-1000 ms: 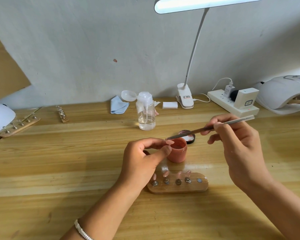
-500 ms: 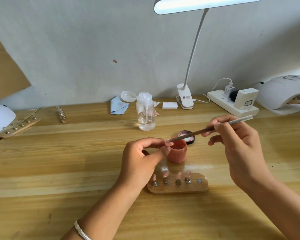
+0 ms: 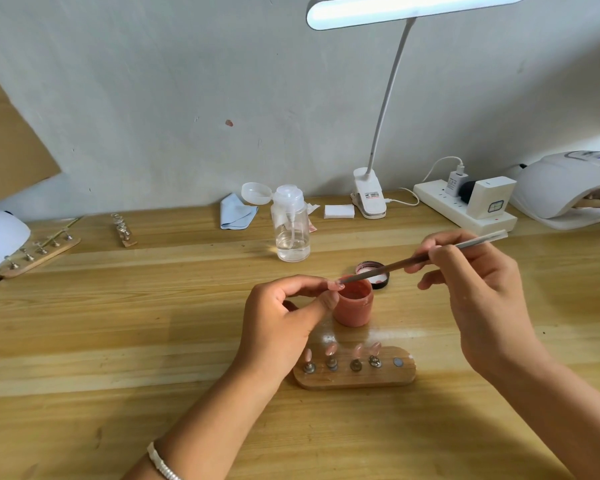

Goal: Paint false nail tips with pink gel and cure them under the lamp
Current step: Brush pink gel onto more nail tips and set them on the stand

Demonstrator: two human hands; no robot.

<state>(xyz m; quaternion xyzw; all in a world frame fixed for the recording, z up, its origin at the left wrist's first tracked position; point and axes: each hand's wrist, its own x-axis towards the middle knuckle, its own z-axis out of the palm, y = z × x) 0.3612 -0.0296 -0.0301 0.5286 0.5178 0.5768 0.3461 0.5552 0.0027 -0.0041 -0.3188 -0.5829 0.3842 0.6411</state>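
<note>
Strokes should stay thin imo: left hand point(image 3: 284, 318) pinches small pink nail tip point(image 3: 336, 286), right hand point(image 3: 478, 292) grips slim silver brush point(image 3: 395, 265).

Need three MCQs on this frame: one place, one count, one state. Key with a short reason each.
1. Where is the gel jar relative to the wooden stand?
A. On top of it
B. Just behind it, on the table
C. Far to its left

2. How many nail tips are mounted on the wooden stand?
A. Two
B. Four
C. Six

3. What state is the gel jar in?
A. Capped
B. Tipped over
C. Upright and open

Key:
1 B: it sits on the table just beyond the stand.
2 B: four posts carry tips, and the fifth magnet is bare.
3 C: pink gel shows at its mouth, and the lid lies beside it.
</note>
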